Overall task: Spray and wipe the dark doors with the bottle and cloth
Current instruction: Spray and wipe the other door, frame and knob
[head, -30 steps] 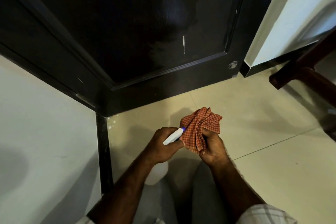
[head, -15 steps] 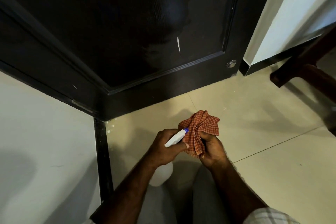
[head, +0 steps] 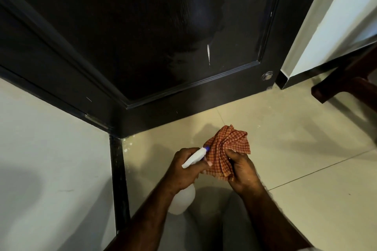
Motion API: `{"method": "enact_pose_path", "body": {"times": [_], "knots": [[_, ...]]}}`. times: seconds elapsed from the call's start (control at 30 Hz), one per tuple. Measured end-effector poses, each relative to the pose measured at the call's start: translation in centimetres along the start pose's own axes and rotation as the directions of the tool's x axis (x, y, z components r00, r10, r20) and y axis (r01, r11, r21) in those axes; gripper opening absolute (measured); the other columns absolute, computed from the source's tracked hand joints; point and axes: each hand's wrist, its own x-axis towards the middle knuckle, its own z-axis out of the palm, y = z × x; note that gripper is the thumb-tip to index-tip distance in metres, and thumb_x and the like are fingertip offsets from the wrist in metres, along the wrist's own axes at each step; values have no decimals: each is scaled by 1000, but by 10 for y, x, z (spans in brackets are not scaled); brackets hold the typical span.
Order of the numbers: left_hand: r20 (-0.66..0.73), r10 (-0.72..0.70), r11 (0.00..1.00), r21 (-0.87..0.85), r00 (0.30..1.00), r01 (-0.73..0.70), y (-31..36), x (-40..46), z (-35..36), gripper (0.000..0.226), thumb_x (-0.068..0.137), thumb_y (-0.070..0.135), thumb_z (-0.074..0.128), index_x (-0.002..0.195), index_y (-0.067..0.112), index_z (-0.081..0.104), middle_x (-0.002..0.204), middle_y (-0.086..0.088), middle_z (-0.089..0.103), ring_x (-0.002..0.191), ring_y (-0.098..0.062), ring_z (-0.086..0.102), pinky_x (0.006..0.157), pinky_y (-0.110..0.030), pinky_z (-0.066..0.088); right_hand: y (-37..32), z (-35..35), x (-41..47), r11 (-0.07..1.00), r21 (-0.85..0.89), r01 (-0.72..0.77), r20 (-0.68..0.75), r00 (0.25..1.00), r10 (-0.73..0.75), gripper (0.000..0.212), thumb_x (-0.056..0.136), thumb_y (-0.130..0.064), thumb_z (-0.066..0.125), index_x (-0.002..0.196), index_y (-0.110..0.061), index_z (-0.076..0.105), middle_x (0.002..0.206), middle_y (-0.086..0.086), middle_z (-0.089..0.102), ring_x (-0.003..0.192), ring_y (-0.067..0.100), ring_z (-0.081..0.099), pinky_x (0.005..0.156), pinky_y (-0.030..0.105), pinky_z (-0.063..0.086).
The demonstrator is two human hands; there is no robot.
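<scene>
A dark panelled door (head: 155,32) fills the upper view, with a white scratch on its lower panel and a damp sheen. My left hand (head: 185,171) grips a white spray bottle (head: 194,158) by its head, the blue nozzle tip touching the cloth; the bottle's body (head: 182,199) hangs below my wrist. My right hand (head: 242,171) holds a bunched orange checked cloth (head: 228,149) right against the nozzle, low above the floor in front of the door.
A round metal door stop (head: 267,76) sits at the door's lower right corner. A pale wall (head: 51,159) with a dark skirting strip (head: 119,179) stands left. Cream floor tiles (head: 306,169) spread right; a dark wooden furniture leg (head: 334,89) stands at far right.
Both hands stay together with the nozzle against the cloth. The view has tilted slightly downward and left, so the door sits a little higher in frame.
</scene>
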Motion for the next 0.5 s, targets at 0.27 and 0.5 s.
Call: {"method": "enact_pose_path", "body": {"times": [0.27,0.5], "knots": [[-116,42,973,-221,992,-67,14,25,-40,21,87,26,74,93,6,73,80,-9,76,52,-26,54,50,-29,48,-23,76,42,924,-292,246,-170,938,-304,27,100,-5,69,116,-26,72,110,3,79,106,27,77,86,43,65],[-253,74,950,-277,965,-146,47,72,-85,16,94,11,72,94,-4,71,89,-23,75,46,-23,48,49,-30,40,-121,187,136,430,-582,690,-278,328,-903,43,91,-16,79,133,-7,74,109,9,63,93,14,65,91,17,54]]}}
